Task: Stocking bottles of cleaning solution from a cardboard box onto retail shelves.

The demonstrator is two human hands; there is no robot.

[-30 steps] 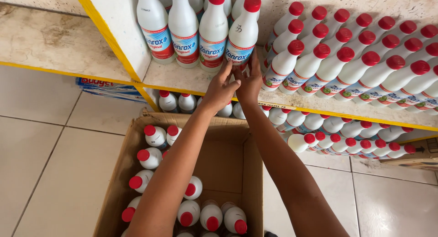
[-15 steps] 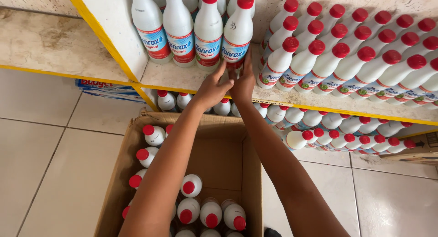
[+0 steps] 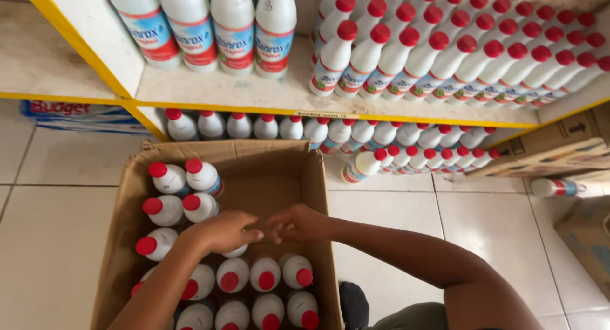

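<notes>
Head: fingers (image 3: 257, 233) just above boxed bottles (image 3: 265, 274).

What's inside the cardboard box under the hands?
The cardboard box holds upright white bottles with red caps; part of its floor is bare. The left hand and right hand cover whatever sits beneath them.

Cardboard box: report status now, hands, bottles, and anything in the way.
Left hand and right hand low inside the cardboard box, fingertips meeting. Grip unclear. Red-capped bottles directly beneath. Nothing in the way.
</notes>
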